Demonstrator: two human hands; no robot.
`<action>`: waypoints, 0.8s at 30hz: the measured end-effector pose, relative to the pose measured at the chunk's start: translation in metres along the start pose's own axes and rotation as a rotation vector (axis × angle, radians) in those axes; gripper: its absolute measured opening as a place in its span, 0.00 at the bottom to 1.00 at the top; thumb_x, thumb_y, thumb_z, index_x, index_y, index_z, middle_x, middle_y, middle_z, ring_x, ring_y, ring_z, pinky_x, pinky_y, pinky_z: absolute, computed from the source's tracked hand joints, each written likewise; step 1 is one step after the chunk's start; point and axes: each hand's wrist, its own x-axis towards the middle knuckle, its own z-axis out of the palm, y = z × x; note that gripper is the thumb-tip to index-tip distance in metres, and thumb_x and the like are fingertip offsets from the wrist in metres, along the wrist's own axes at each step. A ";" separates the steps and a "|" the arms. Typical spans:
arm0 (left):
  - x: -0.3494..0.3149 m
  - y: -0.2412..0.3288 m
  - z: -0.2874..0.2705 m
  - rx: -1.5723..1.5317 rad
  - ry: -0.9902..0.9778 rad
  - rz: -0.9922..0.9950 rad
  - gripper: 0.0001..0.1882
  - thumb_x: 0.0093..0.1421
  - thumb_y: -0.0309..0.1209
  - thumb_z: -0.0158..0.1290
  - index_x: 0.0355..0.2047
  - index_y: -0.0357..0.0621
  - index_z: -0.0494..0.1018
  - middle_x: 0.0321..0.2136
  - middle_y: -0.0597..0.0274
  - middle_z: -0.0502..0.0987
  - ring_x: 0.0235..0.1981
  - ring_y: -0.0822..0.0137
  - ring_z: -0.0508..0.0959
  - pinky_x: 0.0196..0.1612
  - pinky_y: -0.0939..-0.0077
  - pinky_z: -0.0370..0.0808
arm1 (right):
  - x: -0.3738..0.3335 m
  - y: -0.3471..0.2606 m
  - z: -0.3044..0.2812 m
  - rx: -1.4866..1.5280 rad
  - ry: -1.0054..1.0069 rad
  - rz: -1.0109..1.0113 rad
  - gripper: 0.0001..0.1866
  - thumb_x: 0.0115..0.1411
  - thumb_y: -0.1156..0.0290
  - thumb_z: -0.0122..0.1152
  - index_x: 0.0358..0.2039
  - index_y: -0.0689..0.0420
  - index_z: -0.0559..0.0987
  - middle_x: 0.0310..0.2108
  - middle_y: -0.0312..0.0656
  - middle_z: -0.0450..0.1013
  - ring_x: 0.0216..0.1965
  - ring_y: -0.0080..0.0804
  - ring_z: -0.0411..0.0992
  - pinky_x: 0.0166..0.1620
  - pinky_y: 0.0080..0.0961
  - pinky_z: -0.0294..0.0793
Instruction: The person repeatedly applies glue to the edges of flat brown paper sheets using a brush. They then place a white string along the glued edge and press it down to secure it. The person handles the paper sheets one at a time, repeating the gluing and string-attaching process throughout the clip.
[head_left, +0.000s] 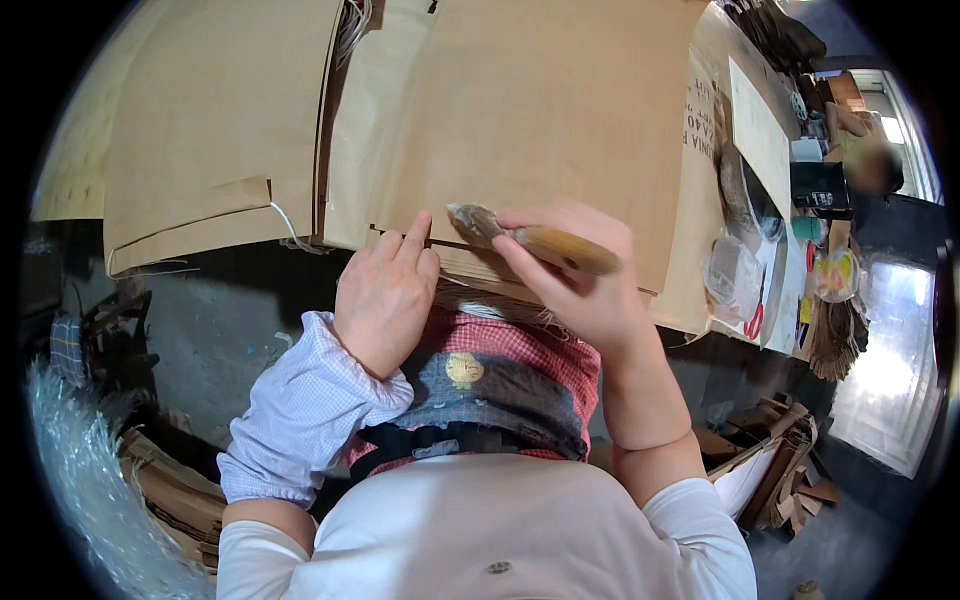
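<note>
A stack of brown kraft paper sheets (pixel 540 110) lies on the table in front of me. My right hand (pixel 580 255) grips a flat brush by its wooden handle (pixel 570 250). Its pale, clumped bristles (pixel 470 218) are at the near edge of the top sheet; whether they touch it I cannot tell. Just left of the bristles, my left hand (pixel 388 295) rests on the near edge of the paper, index finger stretched forward, with nothing visible in it. Strings (pixel 510 300) hang along the stack's near edge, partly hidden by my right hand.
Another brown paper stack (pixel 215 130) with a white cord (pixel 290 228) lies left. At right are red scissors (pixel 755 320), a clear plastic bag (pixel 732 275) and a black box (pixel 820 185). Clear plastic wrap (pixel 95 490) stands at lower left. A person (pixel 868 160) is at far right.
</note>
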 end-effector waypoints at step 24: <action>0.003 0.004 -0.006 -0.146 -0.121 -0.062 0.03 0.52 0.21 0.50 0.26 0.35 0.66 0.54 0.44 0.66 0.34 0.50 0.72 0.38 0.63 0.71 | -0.128 0.096 -0.178 0.270 0.923 0.320 0.07 0.59 0.73 0.57 0.33 0.64 0.78 0.27 0.37 0.73 0.25 0.25 0.69 0.29 0.26 0.69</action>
